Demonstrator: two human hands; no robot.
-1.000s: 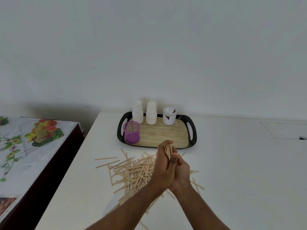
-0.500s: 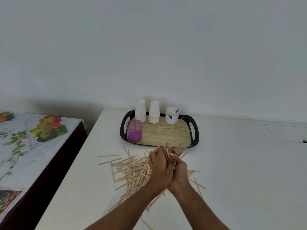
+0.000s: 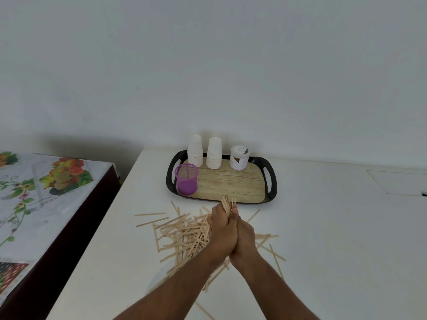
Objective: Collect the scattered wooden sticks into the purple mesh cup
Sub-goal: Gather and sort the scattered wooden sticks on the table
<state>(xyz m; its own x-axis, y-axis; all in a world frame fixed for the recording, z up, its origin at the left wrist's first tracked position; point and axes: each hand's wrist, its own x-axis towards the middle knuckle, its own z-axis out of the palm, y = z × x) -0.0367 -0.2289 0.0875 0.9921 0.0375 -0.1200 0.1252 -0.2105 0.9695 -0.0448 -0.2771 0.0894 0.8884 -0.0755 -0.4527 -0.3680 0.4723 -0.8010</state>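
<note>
Both hands, left hand (image 3: pixel 223 225) and right hand (image 3: pixel 245 236), are clamped together round a bundle of sticks (image 3: pixel 227 204), probably squaring the ends. The purple mesh cup (image 3: pixel 186 179) waits far-left on the tray (image 3: pixel 271 181); many scattered sticks (image 3: pixel 182 232) remain on the desk (image 3: pixel 335 227).

1. A white table (image 3: pixel 335 227) carries everything; its far edge meets the wall.
2. A black-rimmed tray (image 3: pixel 269 181) with a wood-grain floor sits near the far edge, closer to the far-left corner.
3. Loose wooden sticks (image 3: pixel 182 232) lie scattered in a crisscross heap on the bare top, just in front of the tray's near rim and spreading toward the near edge.
4. A few single sticks lie apart toward the left edge and the near edge.
5. A faint rectangular outline (image 3: pixel 402 181) marks the surface toward the far-right corner.
</note>
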